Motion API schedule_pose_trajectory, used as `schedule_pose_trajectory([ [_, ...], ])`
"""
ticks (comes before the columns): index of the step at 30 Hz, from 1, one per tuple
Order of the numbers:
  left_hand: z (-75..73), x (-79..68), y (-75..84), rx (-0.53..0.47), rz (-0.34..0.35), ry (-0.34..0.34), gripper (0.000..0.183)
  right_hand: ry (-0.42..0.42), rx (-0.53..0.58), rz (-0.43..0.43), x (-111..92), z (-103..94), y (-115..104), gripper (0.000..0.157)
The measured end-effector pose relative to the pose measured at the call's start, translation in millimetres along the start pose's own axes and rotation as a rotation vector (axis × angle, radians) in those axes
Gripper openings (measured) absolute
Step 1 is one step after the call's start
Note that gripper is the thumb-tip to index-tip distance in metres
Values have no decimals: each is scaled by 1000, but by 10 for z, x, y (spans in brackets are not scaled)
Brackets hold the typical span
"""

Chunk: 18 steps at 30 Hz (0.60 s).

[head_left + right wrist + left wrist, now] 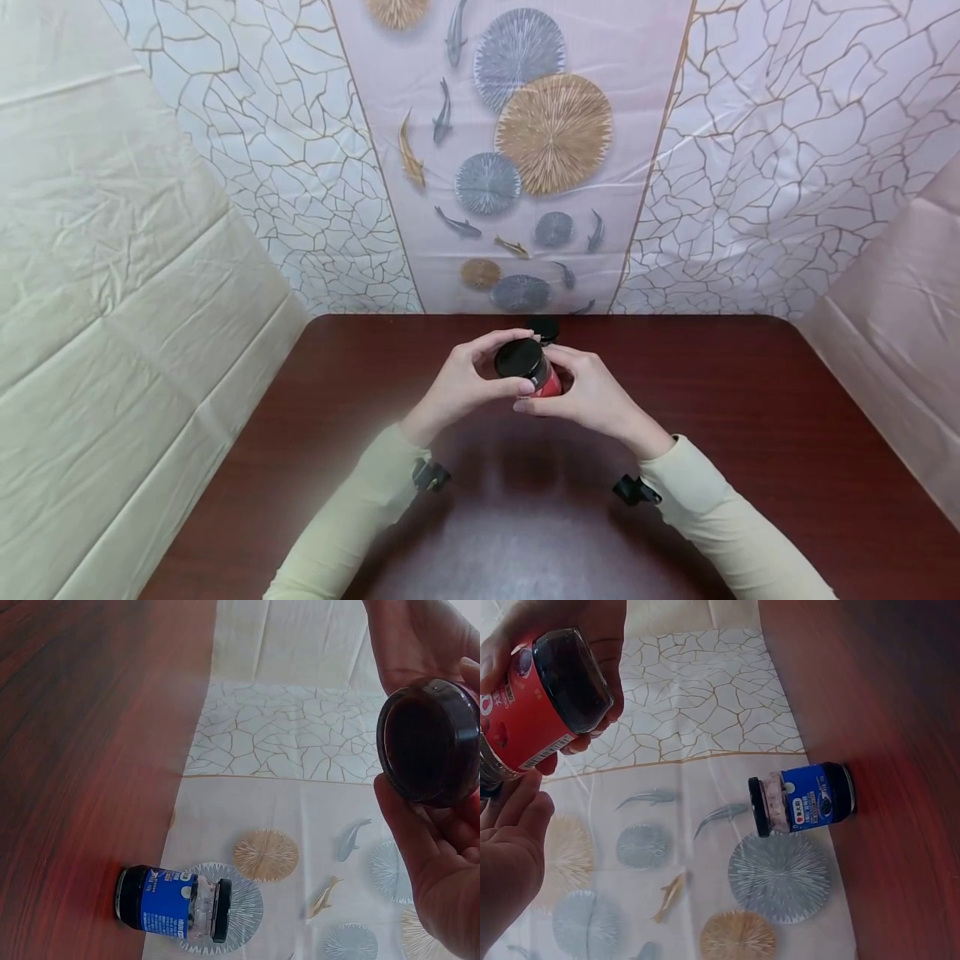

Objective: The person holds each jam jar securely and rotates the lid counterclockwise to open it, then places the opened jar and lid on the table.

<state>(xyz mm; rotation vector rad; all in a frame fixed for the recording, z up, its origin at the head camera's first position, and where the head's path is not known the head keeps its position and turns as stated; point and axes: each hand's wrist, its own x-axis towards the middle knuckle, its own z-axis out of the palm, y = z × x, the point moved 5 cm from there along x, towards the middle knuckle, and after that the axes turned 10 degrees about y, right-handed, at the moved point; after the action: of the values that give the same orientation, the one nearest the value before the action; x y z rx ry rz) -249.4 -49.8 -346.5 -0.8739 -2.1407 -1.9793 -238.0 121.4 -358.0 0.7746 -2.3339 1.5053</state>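
Observation:
A glass jar with a red label and black lid is held above the table between both hands, tilted, its lid toward the left hand. My left hand grips it around the lid end, thumb on the near side, fingers on the far side. My right hand holds the red-labelled body lower down. The jar's dark base faces the right wrist camera. Behind it stands a second jar, upright on the table, with a blue label and black lid; neither hand touches it.
The dark reddish-brown table reaches back to a patterned cloth with lily pads and fish. Pale cloth walls close in both sides. In the head view the held jar and hands mostly hide the blue-labelled jar.

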Motion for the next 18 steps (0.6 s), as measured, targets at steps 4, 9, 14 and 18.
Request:
schedule_pose_trajectory([
  [4,12,-3,31,-10,42,-23,63,-8,30,-2,0,-7,-7,44],
  [9,16,-23,75,-33,81,-72,70,-26,51,-25,-5,-11,-43,45],
  [14,14,-45,133,-62,125,-139,75,-39,67,-50,-11,-17,-82,46],
  [18,31,-41,149,-140,126,-204,81,-61,72,-73,-26,-18,-100,46],
])
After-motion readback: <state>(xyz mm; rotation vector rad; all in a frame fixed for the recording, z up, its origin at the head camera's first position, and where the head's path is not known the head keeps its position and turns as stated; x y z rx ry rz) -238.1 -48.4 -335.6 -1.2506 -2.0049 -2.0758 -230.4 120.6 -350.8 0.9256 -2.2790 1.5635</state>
